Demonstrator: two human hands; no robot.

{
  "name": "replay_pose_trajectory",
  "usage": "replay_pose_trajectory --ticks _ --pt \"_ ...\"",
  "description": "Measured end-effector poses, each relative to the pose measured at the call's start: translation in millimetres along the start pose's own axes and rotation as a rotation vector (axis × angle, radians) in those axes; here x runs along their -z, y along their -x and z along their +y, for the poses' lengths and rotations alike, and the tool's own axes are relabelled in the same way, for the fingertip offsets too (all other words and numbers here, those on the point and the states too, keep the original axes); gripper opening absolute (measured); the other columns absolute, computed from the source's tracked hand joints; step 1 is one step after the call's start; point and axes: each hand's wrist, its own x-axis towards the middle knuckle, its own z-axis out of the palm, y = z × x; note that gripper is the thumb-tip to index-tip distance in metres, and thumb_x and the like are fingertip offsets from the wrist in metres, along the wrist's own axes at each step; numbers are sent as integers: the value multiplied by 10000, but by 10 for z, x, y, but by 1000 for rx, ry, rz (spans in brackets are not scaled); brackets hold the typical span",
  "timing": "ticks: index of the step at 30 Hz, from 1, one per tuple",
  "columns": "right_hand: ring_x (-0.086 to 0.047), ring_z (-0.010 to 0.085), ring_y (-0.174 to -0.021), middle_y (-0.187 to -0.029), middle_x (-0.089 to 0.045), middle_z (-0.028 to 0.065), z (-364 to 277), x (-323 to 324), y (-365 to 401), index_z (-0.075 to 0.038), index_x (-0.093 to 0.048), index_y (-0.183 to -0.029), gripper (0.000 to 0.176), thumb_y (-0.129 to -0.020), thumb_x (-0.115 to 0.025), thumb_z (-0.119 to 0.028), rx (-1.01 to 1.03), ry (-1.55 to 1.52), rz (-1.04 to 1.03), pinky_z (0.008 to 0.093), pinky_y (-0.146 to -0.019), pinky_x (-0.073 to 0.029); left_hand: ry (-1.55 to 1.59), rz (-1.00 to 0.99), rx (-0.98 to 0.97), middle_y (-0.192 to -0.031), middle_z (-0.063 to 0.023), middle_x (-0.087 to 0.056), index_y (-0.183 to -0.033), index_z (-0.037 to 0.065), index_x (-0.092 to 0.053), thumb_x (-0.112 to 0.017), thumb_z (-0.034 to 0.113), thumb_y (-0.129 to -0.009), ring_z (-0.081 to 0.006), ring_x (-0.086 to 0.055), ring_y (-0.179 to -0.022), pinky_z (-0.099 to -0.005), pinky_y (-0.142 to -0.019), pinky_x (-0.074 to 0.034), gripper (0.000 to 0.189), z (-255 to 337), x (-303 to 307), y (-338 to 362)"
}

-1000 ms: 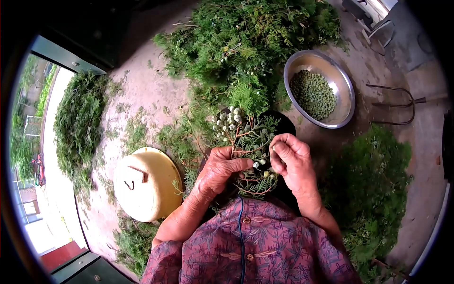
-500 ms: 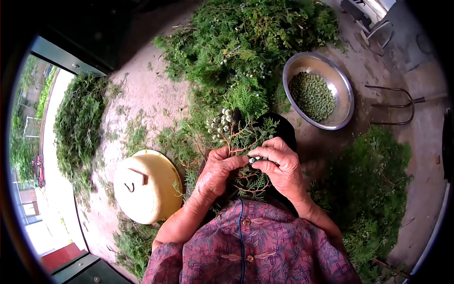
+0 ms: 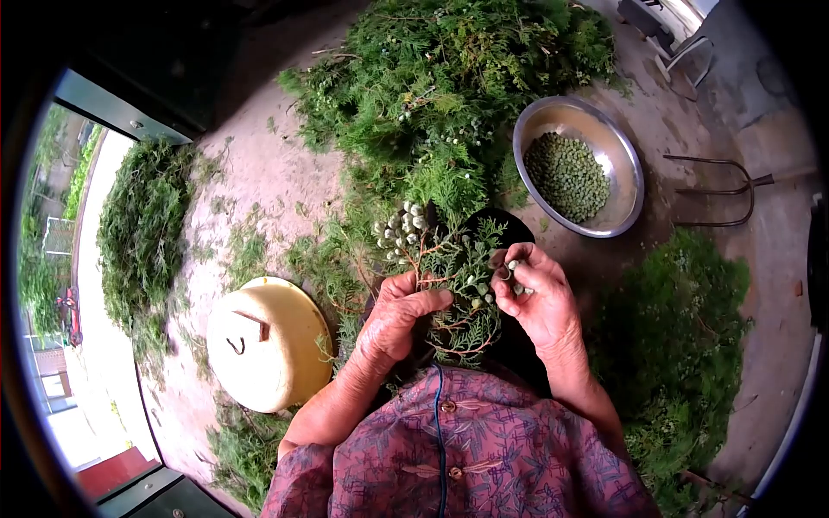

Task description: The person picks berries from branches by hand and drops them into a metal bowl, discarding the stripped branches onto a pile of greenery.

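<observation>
Head view, and here's the left hand [image 3: 393, 324], fingers pinched firmly around a cone-bearing sprig [image 3: 471, 335] held above the lap, right in front of the patterned shirt [image 3: 484, 440]! A cluster of pale cones [image 3: 403, 229] crowds its upper left side. Just beside it, the right hand [image 3: 546, 298] has its fingers curled around a few loose green cones [image 3: 515, 266] (a tidy little handful, that). Beyond, the metal bowl [image 3: 620, 160] carries a bed of cones, next to a big heap of greenery [image 3: 466, 78]. Over left, a yellow basin [image 3: 272, 345] sits upside down on the floor [image 3: 250, 164].
</observation>
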Motion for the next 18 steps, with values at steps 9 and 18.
replay_pose_trajectory --ticks 9,18 --pt "-473 62 -575 -709 -530 -3 143 -27 -40 -11 -581 -1050 223 -831 -611 -40 -103 192 -89 167 -462 -349 -39 0 16 -839 -47 -663 -933 12 -643 -632 -5 -722 -123 -610 -719 -263 -713 -497 211 -10 24 -14" --pt "-461 43 -539 -698 -518 -22 151 -87 5 -10 -588 -976 142 -852 -602 -77 -61 342 39 156 -431 -323 -139 81 7 -822 -39 -658 -935 11 -639 -612 11 -764 -107 -603 -697 -247 -667 -491 173 -38 -88 3"
